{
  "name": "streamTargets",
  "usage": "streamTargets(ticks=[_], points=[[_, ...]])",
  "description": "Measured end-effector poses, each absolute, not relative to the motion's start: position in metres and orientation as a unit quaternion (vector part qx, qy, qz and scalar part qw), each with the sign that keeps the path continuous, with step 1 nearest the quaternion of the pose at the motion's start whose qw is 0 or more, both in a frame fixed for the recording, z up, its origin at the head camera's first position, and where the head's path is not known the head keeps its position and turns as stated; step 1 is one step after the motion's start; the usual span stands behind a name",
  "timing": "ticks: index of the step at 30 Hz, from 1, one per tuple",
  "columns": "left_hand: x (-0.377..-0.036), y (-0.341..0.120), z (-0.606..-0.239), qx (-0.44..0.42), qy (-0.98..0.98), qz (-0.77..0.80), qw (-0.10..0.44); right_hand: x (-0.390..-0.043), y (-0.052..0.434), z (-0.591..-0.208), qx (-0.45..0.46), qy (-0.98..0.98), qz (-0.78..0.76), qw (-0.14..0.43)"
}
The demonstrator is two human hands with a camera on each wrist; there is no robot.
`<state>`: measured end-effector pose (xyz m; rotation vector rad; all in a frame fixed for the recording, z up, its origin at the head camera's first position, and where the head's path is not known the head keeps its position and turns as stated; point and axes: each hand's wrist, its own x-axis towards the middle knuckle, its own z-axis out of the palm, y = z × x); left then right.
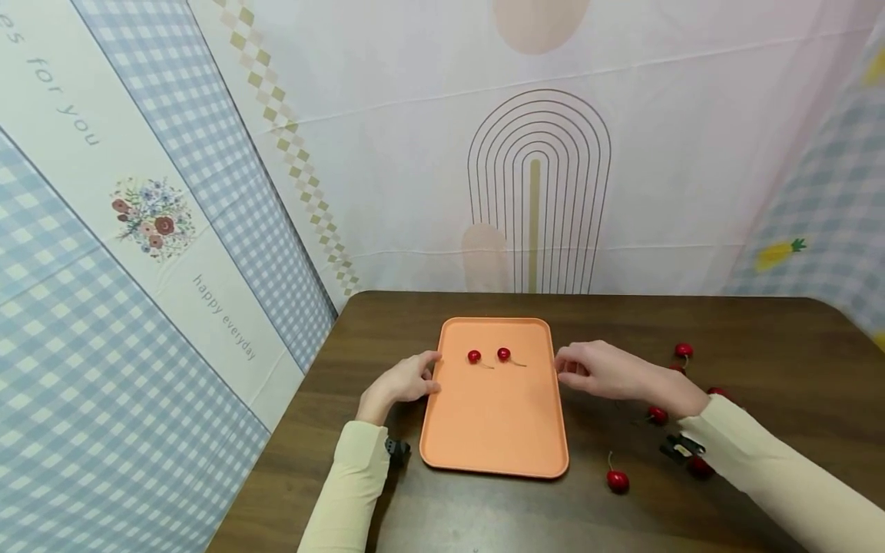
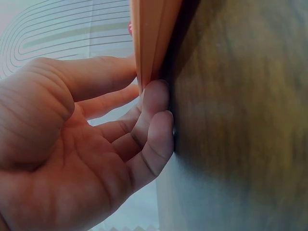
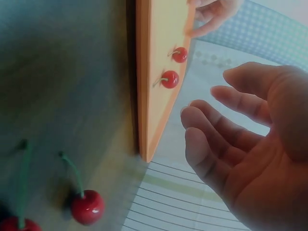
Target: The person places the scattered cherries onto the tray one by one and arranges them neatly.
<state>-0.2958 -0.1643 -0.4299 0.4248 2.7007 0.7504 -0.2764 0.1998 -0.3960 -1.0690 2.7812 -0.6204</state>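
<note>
— Where are the hands, from where you stand?

— Either side of the orange tray (image 1: 494, 430), which lies flat on the dark wooden table (image 1: 760, 338); the left hand (image 1: 404, 380) is at the tray's left rim, fingers loosely bent and pressed against the edge; the wrist view shows the fingertips (image 2: 156, 96) touching the rim where it meets the table, though they are not wrapped round it.

— And the right one?

— The right hand (image 1: 598, 370) sits just off the tray's right rim; its fingers (image 3: 211, 130) are relaxed and slightly spread, pinching nothing; whether it actually touches the rim I cannot tell.

— What is on the tray?

— Two red cherries near its far end, side by side but apart; the left cherry (image 1: 474, 356) and the right cherry (image 1: 504, 354), each with a thin stem trailing to the right.

— Anything else about?

— Loose cherries on the table to the right of the tray; one at the far side (image 1: 684, 350), one beside the right forearm (image 1: 657, 415), one nearer the front (image 1: 618, 481), and others partly hidden by the cream sleeve (image 1: 774, 468); patterned cloth backdrops (image 1: 539, 153) stand round the table.
</note>
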Motion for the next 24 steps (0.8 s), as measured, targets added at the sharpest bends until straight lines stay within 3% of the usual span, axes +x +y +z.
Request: streamTargets(ticks=[14,24], points=[[-0.297,-0.164,-0.430,0.139,0.941,0.264,0.159,-0.237,0.233,-0.406,-0.380,0.893,-0.239,0.040],[-0.297,-0.166,-0.433,0.148,0.943,0.257,0.150,-0.217,0.250,-0.417,-0.381,0.887,-0.236,0.112]])
